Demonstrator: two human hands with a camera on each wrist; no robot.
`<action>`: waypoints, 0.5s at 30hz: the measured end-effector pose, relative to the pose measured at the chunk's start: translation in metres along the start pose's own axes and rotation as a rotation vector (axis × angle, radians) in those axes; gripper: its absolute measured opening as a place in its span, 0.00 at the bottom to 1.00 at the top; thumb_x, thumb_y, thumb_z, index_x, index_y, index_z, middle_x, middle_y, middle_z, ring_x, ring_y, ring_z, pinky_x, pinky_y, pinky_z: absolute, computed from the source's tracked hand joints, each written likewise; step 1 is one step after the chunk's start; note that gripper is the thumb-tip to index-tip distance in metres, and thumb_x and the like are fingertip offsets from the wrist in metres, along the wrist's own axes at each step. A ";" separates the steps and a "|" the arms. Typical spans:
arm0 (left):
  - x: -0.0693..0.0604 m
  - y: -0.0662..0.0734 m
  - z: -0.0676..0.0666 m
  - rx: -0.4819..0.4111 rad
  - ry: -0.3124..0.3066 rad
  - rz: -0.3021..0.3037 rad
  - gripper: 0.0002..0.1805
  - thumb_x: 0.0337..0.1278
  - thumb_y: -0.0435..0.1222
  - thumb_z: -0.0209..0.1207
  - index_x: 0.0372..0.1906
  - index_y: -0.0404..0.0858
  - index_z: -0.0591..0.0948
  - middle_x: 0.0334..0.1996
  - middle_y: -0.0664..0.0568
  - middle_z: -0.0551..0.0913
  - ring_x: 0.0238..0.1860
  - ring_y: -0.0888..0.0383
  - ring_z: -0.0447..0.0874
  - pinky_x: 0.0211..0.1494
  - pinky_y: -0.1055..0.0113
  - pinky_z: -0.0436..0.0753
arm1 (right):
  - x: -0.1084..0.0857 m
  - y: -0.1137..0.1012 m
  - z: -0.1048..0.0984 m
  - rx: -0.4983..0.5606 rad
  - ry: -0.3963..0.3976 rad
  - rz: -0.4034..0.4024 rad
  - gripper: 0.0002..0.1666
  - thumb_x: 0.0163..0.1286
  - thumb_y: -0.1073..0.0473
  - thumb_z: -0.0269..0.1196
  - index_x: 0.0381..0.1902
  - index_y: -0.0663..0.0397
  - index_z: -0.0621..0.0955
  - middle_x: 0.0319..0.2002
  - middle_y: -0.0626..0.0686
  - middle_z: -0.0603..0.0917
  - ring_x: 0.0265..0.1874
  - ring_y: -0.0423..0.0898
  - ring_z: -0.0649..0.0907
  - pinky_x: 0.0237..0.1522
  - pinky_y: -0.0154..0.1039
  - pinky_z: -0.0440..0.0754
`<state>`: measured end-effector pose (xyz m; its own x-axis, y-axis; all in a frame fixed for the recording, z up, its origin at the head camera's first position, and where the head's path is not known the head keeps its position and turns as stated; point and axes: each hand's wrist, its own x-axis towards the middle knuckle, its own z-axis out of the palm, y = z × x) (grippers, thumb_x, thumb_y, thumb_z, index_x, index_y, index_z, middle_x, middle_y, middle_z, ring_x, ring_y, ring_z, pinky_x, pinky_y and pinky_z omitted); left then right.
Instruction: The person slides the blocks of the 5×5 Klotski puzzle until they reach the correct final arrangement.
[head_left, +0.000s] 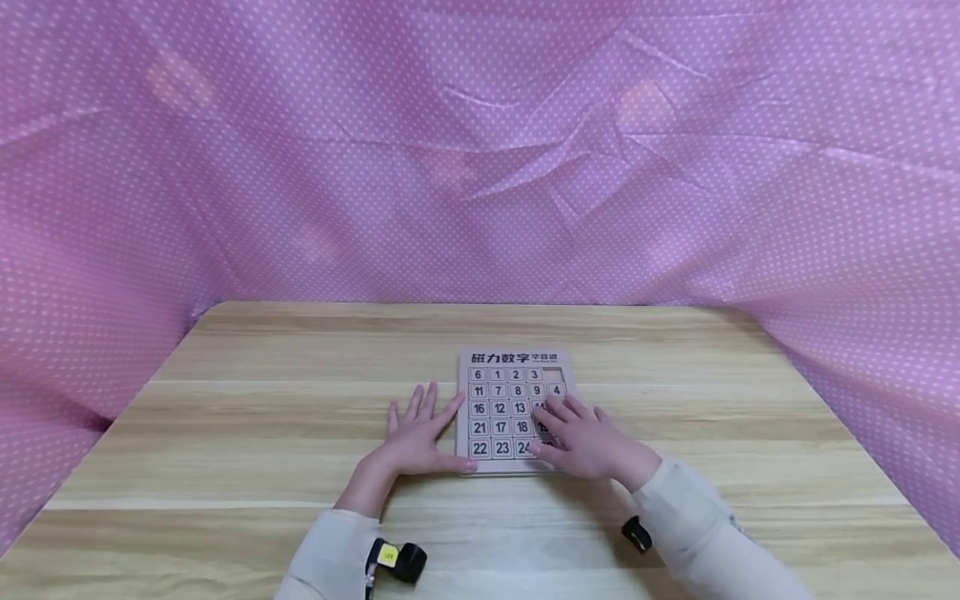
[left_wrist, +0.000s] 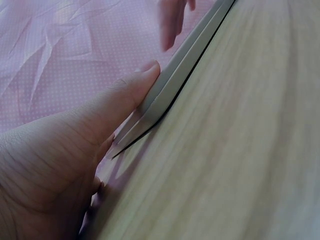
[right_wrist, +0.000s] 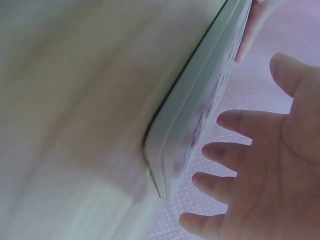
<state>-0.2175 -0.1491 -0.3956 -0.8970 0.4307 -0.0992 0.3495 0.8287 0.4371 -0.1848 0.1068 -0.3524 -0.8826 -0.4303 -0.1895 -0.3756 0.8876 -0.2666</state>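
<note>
A pale number sliding puzzle [head_left: 510,467] lies flat on the table, with rows of numbered tiles under a printed heading. Its gap [head_left: 552,375] is at the top right, above the 4 tile [head_left: 556,390]. My left hand [head_left: 416,442] is spread along the left edge, its thumb [left_wrist: 135,87] resting on the near left corner of the frame. Over the right-hand tiles is my right hand [head_left: 592,442], covering several of them. In the right wrist view its fingers [right_wrist: 232,155] are spread and extended, apart from the puzzle's face [right_wrist: 200,130].
The wood-grain table [head_left: 262,400] stretches out on both sides of the puzzle. A pink polka-dot cloth [head_left: 480,167] hangs behind the table and at its sides. Small black devices [head_left: 408,563] are worn at both wrists.
</note>
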 end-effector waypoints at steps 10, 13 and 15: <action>-0.003 0.005 0.002 0.002 0.001 -0.005 0.58 0.20 0.71 0.53 0.66 0.55 0.48 0.65 0.41 0.36 0.63 0.46 0.26 0.56 0.44 0.26 | -0.048 0.011 0.010 -0.024 -0.004 -0.044 0.40 0.61 0.37 0.48 0.63 0.55 0.59 0.64 0.57 0.54 0.61 0.60 0.50 0.52 0.65 0.48; -0.004 0.006 0.003 0.004 0.000 -0.008 0.58 0.20 0.72 0.53 0.66 0.55 0.48 0.65 0.41 0.36 0.63 0.46 0.26 0.56 0.44 0.26 | -0.055 0.012 0.012 -0.028 -0.014 -0.040 0.41 0.60 0.36 0.48 0.63 0.56 0.58 0.64 0.58 0.52 0.61 0.60 0.49 0.52 0.65 0.47; -0.005 0.007 0.003 0.004 -0.001 -0.012 0.58 0.20 0.72 0.53 0.66 0.55 0.48 0.65 0.41 0.35 0.63 0.46 0.26 0.56 0.44 0.26 | -0.057 0.013 0.012 -0.029 -0.017 -0.046 0.42 0.60 0.36 0.48 0.64 0.57 0.57 0.64 0.58 0.51 0.61 0.60 0.49 0.52 0.65 0.47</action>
<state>-0.2096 -0.1443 -0.3951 -0.9010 0.4209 -0.1053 0.3397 0.8354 0.4320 -0.1362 0.1407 -0.3567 -0.8595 -0.4729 -0.1939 -0.4234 0.8713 -0.2480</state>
